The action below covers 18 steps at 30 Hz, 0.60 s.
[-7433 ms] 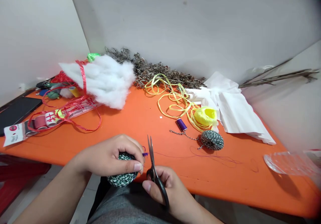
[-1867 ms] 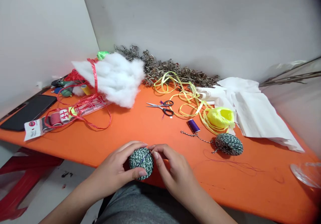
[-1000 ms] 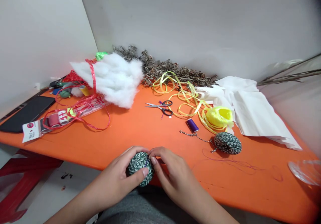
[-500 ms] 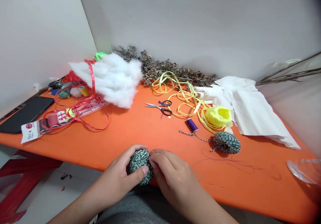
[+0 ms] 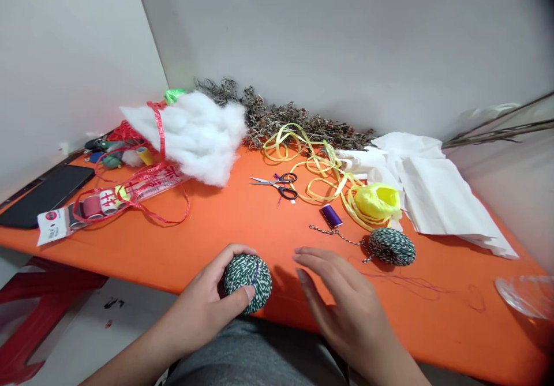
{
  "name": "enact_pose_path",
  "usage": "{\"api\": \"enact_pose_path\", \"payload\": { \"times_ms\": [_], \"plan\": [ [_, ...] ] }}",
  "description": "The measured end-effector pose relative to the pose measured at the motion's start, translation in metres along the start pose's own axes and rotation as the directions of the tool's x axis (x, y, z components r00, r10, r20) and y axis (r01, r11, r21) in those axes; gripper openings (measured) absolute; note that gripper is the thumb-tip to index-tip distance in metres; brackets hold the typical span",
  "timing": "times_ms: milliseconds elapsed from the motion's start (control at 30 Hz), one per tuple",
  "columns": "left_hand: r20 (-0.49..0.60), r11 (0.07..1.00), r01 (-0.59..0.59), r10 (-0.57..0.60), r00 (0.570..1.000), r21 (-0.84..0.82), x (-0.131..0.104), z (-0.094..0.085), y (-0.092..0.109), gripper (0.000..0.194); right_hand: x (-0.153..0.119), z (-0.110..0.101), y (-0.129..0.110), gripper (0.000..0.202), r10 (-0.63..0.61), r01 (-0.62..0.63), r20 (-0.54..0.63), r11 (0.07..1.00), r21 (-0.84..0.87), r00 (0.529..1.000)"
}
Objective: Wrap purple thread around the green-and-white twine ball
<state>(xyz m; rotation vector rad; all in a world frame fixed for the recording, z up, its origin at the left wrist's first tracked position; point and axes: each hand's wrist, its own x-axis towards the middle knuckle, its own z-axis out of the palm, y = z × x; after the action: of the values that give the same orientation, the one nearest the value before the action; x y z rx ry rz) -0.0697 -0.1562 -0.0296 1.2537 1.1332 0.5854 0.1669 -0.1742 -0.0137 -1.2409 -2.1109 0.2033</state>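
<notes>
A round ball of dark green and white twisted cord (image 5: 253, 276) sits in my left hand (image 5: 216, 293), whose thumb and fingers wrap round its left side. A purple line of thread runs over the ball's top. My right hand (image 5: 341, 299) is off to the right of the ball, its fingers apart and nothing visible in them. Beyond it on the orange table (image 5: 208, 224) lies a second ball of green and white cord (image 5: 392, 246) with a loose tail. Close to that tail is a purple thread spool (image 5: 332, 216).
Scissors (image 5: 277, 184) lie mid-table. Yellow ribbon (image 5: 376, 202) and white sheets (image 5: 450, 195) are at the right. White stuffing (image 5: 199, 138), red ribbon (image 5: 160, 132), packaged spools (image 5: 95, 207) and a black phone (image 5: 47, 195) are at the left. Dried plants (image 5: 294, 117) line the wall.
My right hand has let go of the ball's right side and moved right, its fingers spreading. The purple thread on the ball now shows. My left hand keeps its hold.
</notes>
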Motion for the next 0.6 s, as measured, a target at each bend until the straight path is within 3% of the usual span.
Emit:
{"api": "enact_pose_path", "payload": {
  "times_ms": [200, 333, 500, 600],
  "plan": [
    [0.008, 0.999, 0.020, -0.020, 1.000, -0.033, 0.001, 0.001, -0.003, 0.042, -0.049, -0.026, 0.041, 0.026, 0.062, -0.051, 0.050, 0.981, -0.187, 0.997],
    [0.009, 1.000, 0.006, -0.005, 1.000, -0.020, 0.007, 0.004, -0.003, 0.042, -0.076, -0.022, 0.044, 0.029, 0.077, -0.055, 0.084, 0.971, -0.231, 0.994],
    [-0.028, 0.999, -0.029, 0.029, 0.999, 0.021, 0.013, 0.006, 0.002, 0.041, -0.063, 0.000, 0.026, 0.034, -0.012, 0.040, 0.148, 0.982, -0.184, 0.989],
    [-0.042, 0.999, -0.035, 0.037, 0.998, 0.036, 0.014, 0.007, 0.005, 0.041, -0.040, 0.006, 0.023, 0.023, 0.108, -0.090, 0.169, 0.990, -0.110, 0.980]
  ]
}}
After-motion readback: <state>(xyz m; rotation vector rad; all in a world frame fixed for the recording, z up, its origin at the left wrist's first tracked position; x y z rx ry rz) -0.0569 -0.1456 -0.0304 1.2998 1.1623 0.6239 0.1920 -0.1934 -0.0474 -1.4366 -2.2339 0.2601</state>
